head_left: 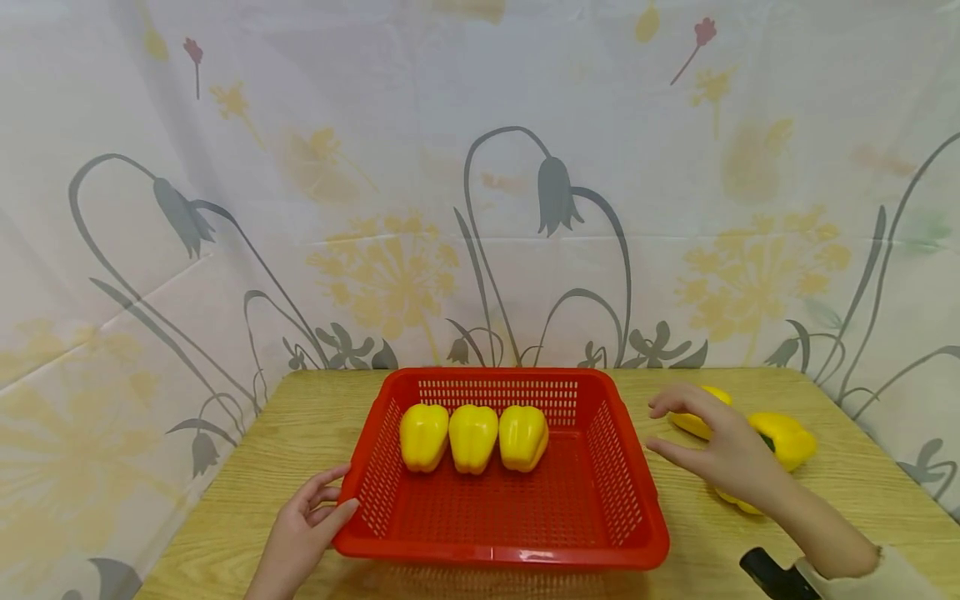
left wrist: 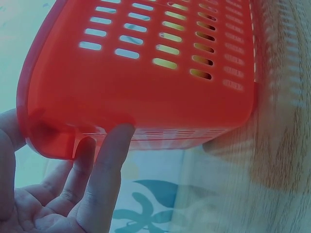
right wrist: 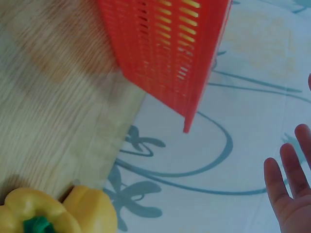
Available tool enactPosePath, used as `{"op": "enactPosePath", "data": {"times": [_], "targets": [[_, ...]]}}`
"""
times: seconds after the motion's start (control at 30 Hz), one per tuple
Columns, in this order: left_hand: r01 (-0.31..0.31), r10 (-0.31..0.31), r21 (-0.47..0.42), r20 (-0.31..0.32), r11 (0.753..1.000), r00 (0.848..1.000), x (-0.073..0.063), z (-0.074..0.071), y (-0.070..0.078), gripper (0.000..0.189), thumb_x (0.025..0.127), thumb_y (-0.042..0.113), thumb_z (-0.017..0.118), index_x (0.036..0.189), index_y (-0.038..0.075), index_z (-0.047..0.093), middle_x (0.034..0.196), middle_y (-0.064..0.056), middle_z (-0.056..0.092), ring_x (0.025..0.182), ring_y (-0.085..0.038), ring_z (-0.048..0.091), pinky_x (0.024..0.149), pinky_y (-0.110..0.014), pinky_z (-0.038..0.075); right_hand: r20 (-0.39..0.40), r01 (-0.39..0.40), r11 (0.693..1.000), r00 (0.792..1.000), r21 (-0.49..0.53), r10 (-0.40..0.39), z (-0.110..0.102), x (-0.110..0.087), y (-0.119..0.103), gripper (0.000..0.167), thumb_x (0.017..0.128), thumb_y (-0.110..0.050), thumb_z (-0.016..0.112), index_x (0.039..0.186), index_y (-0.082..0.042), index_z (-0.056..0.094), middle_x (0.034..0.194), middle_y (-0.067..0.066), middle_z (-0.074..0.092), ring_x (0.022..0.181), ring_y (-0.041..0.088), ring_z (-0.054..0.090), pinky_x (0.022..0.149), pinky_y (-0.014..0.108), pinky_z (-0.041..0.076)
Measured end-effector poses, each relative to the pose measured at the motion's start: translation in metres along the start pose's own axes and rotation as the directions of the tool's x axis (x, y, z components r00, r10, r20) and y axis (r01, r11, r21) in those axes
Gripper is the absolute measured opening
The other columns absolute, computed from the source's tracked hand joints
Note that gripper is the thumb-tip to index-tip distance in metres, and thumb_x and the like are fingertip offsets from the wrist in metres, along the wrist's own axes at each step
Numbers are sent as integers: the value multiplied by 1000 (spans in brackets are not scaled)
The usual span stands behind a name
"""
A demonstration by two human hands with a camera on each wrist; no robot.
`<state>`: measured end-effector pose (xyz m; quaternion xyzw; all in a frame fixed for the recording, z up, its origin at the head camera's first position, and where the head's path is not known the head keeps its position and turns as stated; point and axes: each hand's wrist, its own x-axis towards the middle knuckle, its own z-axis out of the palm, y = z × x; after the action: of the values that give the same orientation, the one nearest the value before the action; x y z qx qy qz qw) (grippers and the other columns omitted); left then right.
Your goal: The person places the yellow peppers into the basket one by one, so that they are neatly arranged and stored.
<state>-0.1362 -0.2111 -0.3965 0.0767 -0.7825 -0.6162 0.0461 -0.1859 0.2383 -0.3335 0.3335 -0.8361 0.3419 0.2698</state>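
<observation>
A red plastic basket (head_left: 492,553) stands on the table with three yellow bell peppers (head_left: 474,440) in a row at its far left. My left hand (head_left: 300,529) grips the basket's left rim, thumb at the edge and fingers against the outer wall; the left wrist view shows these fingers (left wrist: 109,170) up close. Right of the basket, my right hand (head_left: 731,458) is raised with thumb and fingers spread, holding nothing. Beyond and beneath it lie more yellow peppers (head_left: 791,440), partly hidden by the hand; one shows a green stem (right wrist: 39,224) in the right wrist view.
The wood-grain table (head_left: 247,492) reaches back to a pale curtain (head_left: 420,108) printed with grey and yellow flowers. A black strap or device (head_left: 776,575) sits at the right wrist beside a light sleeve (head_left: 870,579).
</observation>
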Motion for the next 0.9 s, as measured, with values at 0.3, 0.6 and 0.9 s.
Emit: {"op": "enactPosePath", "data": {"times": [0.3,0.6,0.9], "targets": [[2,-2,5,-3,1000,1000,-1,1,3,49,85,14,69,130,6,51,94,-12,60,84,-23,64,64,-31,53,-41,-54,998,998,-33,52,-8,-20,12,48,59,9,82,96,-16,62,95,-8,59,92,-2,52,82,6,36],[15,-15,-3,-3,1000,1000,-1,0,2,49,85,13,69,130,6,51,95,-12,60,84,-24,64,65,-32,54,-72,-119,991,991,-61,114,-15,-44,30,46,60,9,82,94,-14,63,92,-12,57,84,-2,48,76,7,36],[2,-2,-1,-2,1000,1000,0,0,1,50,85,13,68,131,5,50,95,-12,60,85,-23,64,65,-31,54,-62,-261,961,965,-90,257,-23,-65,47,37,65,2,82,93,-13,63,94,-12,59,92,-10,45,79,4,33]]}}
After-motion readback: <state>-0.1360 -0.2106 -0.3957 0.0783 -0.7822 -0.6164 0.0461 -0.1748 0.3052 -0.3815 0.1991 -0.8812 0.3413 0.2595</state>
